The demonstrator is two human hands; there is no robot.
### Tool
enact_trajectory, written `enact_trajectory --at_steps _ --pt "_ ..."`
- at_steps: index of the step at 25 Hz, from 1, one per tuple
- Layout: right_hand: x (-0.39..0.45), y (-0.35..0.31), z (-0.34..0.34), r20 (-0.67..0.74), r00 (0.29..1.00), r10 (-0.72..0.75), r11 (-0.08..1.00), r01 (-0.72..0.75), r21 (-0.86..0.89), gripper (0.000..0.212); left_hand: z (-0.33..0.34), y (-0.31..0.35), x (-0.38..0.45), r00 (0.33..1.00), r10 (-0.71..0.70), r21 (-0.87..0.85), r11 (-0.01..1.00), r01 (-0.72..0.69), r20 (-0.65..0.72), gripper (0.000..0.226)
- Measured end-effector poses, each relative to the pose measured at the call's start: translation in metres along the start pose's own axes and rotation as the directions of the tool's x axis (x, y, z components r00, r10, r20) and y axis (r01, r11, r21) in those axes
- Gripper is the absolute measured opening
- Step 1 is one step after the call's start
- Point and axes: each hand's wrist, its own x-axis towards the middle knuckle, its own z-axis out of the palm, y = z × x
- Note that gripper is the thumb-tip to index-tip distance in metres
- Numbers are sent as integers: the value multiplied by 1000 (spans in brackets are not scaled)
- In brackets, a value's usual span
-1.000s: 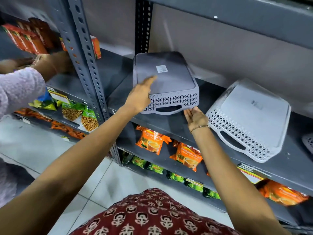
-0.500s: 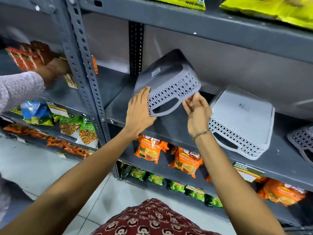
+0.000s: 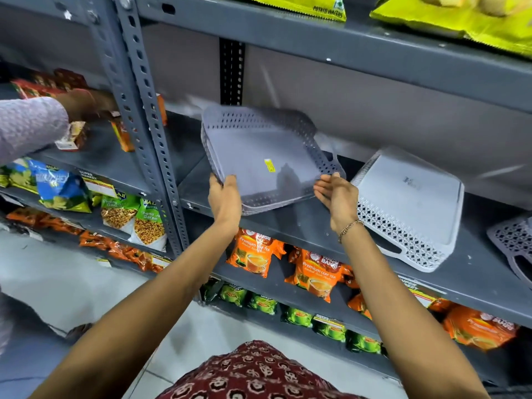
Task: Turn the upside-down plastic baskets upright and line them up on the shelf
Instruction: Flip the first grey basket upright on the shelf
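Note:
A grey perforated plastic basket is turned open side toward me, tilted, its near rim low over the grey shelf; a yellow sticker shows on its inside floor. My left hand grips its near left corner. My right hand holds its near right corner, fingers partly spread. To the right a white lattice basket lies upside down on the same shelf. A third grey lattice basket is cut off at the right edge.
A slotted steel upright stands left of the basket. Another person's sleeve and hand reach into the left shelf bay among snack boxes. Orange tea packets fill the shelf below. Yellow wafer bags lie on the shelf above.
The grey basket went from lying upside down, through a steep tilt, to open side facing me. Both hands shifted to its near corners.

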Motion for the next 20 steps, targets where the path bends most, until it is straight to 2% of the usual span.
enact_trajectory --at_steps 3,5,7,9,11,12,13,14,15,16,17,18,20 --pt "16 -2 4 31 997 -68 986 72 -153 34 -2 6 30 994 -72 114 990 81 -79 32" --pt "29 -4 7 64 985 -158 925 170 -338 34 -3 9 47 991 -73 214 972 96 -115 31" --pt "39 -9 9 147 960 -238 750 278 -600 28 -6 8 62 990 -64 325 940 102 -124 30" --pt "49 -17 11 338 916 -216 473 401 -784 28 -9 11 71 995 -5 473 879 53 -103 31" --pt "64 -23 12 532 846 -38 200 528 -826 52 -8 18 70 980 200 666 730 -152 3 41" --pt "72 -23 13 571 818 68 79 566 -820 59 -3 23 67 939 324 736 609 -297 111 43" --pt "75 -22 15 574 805 149 -27 583 -812 58 5 29 61 890 377 771 475 -423 256 40" --pt "78 -20 16 565 804 187 -108 588 -801 51 14 32 55 847 320 779 349 -522 424 35" --pt "79 -16 16 553 809 199 -178 585 -791 41 24 33 49 809 165 775 232 -588 564 37" --pt "80 -14 17 546 814 198 -229 580 -781 33 31 29 45 766 -4 758 144 -636 643 39" --pt "77 -13 17 537 824 184 -267 567 -779 27 36 25 41 735 -114 743 74 -665 669 35" --pt "76 -11 18 532 832 159 -295 554 -778 25 39 21 41 718 -146 729 25 -685 680 30" --pt "71 -10 19 530 840 114 -325 536 -779 25 40 18 47 727 -122 728 -42 -684 676 28"
